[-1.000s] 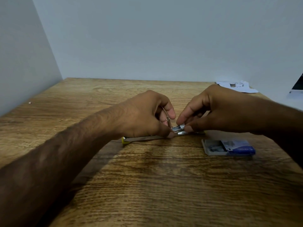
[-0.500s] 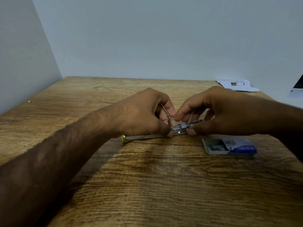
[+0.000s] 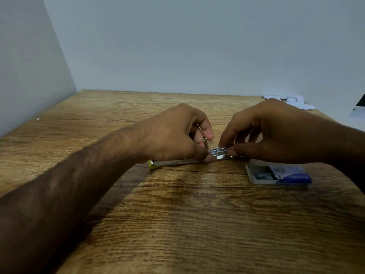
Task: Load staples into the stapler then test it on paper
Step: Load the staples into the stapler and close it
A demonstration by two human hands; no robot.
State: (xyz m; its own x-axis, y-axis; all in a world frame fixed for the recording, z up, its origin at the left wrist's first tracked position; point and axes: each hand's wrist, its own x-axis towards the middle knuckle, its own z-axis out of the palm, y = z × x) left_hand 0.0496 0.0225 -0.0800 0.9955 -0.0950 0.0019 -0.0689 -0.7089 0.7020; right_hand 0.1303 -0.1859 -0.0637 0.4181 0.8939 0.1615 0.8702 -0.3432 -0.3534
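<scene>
A small metal stapler [image 3: 177,162] with a yellow end lies flat on the wooden table [image 3: 177,224], opened out. My left hand [image 3: 175,133] grips it near its hinge, thumb on the metal and fingers curled round the raised spring rod. My right hand [image 3: 276,131] pinches a silver strip of staples [image 3: 219,150] at the stapler's open channel. The hands hide most of the channel. A blue and grey staple box [image 3: 278,175], slid partly open, sits on the table just right of the stapler. White paper [image 3: 290,100] lies at the table's far right edge.
Grey walls close the table at the back and on the left. A tiny pale speck [image 3: 38,119] lies near the left wall. A white object with a dark face [image 3: 359,107] pokes in at the right edge of the view.
My right hand has lowered the staple strip from a tilted position down onto the stapler's channel. My left hand keeps the same grip.
</scene>
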